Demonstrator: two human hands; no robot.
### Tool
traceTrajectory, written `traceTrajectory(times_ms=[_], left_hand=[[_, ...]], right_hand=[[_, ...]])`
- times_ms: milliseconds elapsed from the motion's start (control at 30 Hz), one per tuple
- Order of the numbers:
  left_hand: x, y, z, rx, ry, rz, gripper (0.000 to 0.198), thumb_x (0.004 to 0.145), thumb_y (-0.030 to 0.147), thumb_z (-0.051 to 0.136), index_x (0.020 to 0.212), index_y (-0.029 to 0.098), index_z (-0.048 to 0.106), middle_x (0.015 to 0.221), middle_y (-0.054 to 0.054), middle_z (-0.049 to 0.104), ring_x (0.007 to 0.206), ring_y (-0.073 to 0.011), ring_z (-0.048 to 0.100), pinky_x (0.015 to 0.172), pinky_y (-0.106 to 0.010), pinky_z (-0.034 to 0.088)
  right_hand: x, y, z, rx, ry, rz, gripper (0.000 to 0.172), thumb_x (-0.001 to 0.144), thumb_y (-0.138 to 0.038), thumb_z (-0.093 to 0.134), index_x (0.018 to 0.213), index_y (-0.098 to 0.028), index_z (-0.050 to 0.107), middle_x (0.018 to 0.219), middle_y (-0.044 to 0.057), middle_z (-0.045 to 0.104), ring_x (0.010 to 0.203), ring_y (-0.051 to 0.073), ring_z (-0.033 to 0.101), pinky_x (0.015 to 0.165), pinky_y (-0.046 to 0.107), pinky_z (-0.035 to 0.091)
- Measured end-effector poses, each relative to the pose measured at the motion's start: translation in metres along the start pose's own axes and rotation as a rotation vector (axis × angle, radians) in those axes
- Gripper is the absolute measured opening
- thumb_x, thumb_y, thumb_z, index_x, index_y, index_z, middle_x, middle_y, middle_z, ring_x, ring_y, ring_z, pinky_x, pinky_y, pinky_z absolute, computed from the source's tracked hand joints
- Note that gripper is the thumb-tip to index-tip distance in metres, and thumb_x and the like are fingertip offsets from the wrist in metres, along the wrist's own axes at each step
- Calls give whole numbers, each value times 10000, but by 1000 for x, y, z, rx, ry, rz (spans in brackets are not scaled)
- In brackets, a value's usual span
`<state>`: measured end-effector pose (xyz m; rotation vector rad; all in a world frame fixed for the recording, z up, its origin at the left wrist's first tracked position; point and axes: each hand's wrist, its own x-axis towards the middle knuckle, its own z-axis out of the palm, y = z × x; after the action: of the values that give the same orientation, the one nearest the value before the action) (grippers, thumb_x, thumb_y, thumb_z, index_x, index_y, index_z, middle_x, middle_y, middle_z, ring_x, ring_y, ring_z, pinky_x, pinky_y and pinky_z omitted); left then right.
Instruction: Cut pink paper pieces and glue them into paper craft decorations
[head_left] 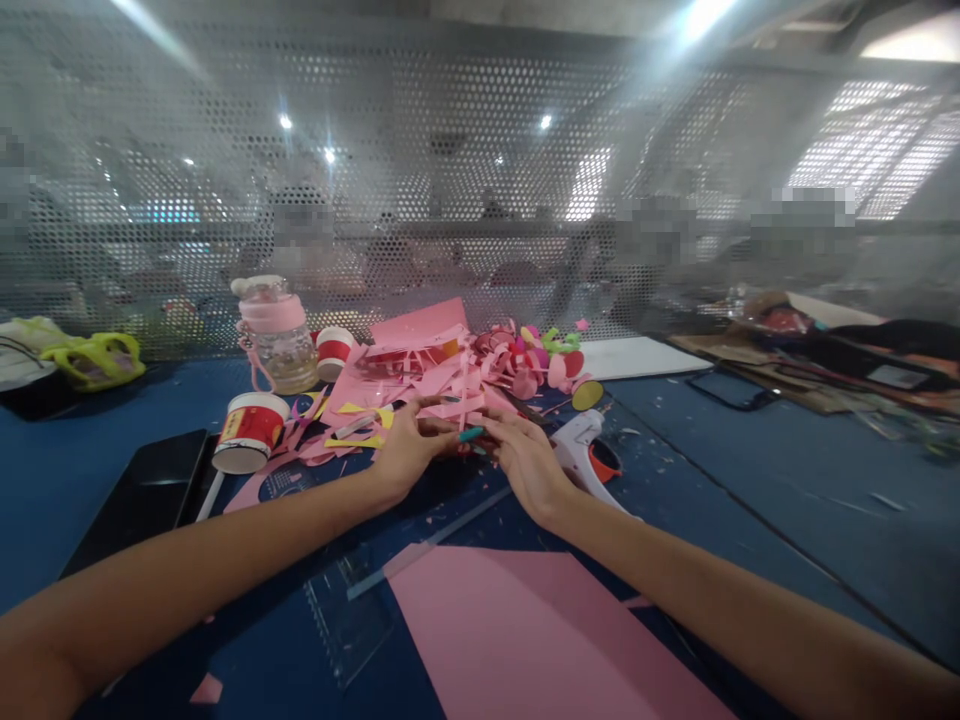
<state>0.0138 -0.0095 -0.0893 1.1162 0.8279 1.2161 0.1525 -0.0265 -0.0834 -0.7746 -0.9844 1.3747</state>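
My left hand (409, 452) is closed, its thumb and fingers drawn together at the near edge of a heap of pink paper scraps (442, 378). Facing it, my right hand (531, 462) has its fingers bent and pressed together. A small teal piece (471, 434) shows between the two thumbs; its kind is unclear. What else the fingertips hold is hidden among the scraps. Just right of my right hand lies a white glue gun (585, 455). A large pink sheet (525, 625) is nearest me, below both hands, with a clear ruler (427, 550) at its far edge.
At left stand a red paper cup (251, 428), another red-and-white cup (335, 352) and a clear bottle with a pink lid (276, 335). A dark phone-like slab (146, 490) lies beside my left forearm. A perforated metal screen (450, 180) closes off the far side.
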Motion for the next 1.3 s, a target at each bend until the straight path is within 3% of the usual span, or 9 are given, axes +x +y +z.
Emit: traceTrajectory(times_ms=[200, 433, 567, 667, 767, 900, 1033, 1167, 1300], left_hand=[[-2, 2, 2, -28, -23, -20, 691, 451, 157, 819, 1044, 148, 465, 631, 14, 660, 575, -145, 644, 644, -306, 539], [3, -3, -4, 15, 17, 18, 674, 473, 157, 817, 1054, 140, 476, 650, 8, 655, 587, -132, 639, 628, -270, 533], [6, -4, -5, -73, 8, -21, 631, 525, 133, 792, 1062, 141, 460, 645, -2, 658, 570, -148, 646, 616, -301, 548], [5, -2, -3, -103, 8, -42, 599, 553, 98, 773, 1062, 140, 460, 650, -5, 660, 561, -148, 648, 582, -276, 549], [4, 0, -1, -141, 20, -58, 584, 579, 79, 756, 1077, 149, 460, 655, 9, 651, 552, -129, 644, 567, -247, 545], [4, 2, 0, -159, 36, -84, 608, 595, 60, 742, 1111, 158, 436, 648, 22, 642, 576, -135, 654, 562, -238, 546], [5, 1, 1, -166, 75, -95, 572, 620, 37, 719, 1098, 152, 427, 632, 19, 639, 600, -148, 665, 558, -226, 542], [5, 1, 1, -177, 78, -94, 518, 647, 25, 693, 1073, 157, 430, 651, 20, 635, 574, -143, 661, 544, -230, 543], [4, 3, 1, -197, 84, -94, 544, 639, 32, 703, 1089, 173, 433, 660, 34, 621, 580, -158, 669, 533, -229, 541]], right_hand=[[1, 2, -1, -36, 4, -21, 197, 613, -290, 691, 772, -184, 644, 685, -9, 650, 644, 139, 582, 629, 265, 427], [0, 3, -4, -286, 98, -134, 298, 649, -323, 642, 913, -186, 638, 927, 60, 678, 921, 223, 608, 860, 370, 432], [-8, -4, -2, -695, 119, -283, 496, 731, -255, 521, 1218, -168, 482, 1228, 117, 549, 1141, 244, 505, 957, 396, 378], [-13, -14, 4, -1144, 139, -369, 596, 745, -216, 470, 1310, -66, 357, 1284, 204, 474, 1197, 296, 438, 965, 440, 358], [-20, -29, 15, -1592, 128, -381, 568, 763, -220, 449, 1268, 27, 372, 1198, 275, 500, 1140, 349, 457, 892, 453, 400], [-36, -54, 25, -2053, 203, -434, 367, 765, -279, 462, 1013, -29, 565, 977, 259, 561, 896, 343, 533, 691, 422, 453], [-54, -71, 14, -2268, 296, -345, 350, 692, -330, 557, 869, -30, 593, 819, 255, 556, 787, 348, 526, 616, 419, 427], [-61, -68, -8, -2378, 345, -179, 361, 627, -278, 618, 868, -9, 604, 844, 273, 557, 799, 366, 529, 582, 389, 410], [-59, -55, -21, -2370, 239, -4, 315, 629, -212, 623, 864, -2, 625, 814, 271, 574, 754, 353, 566, 542, 355, 403]])
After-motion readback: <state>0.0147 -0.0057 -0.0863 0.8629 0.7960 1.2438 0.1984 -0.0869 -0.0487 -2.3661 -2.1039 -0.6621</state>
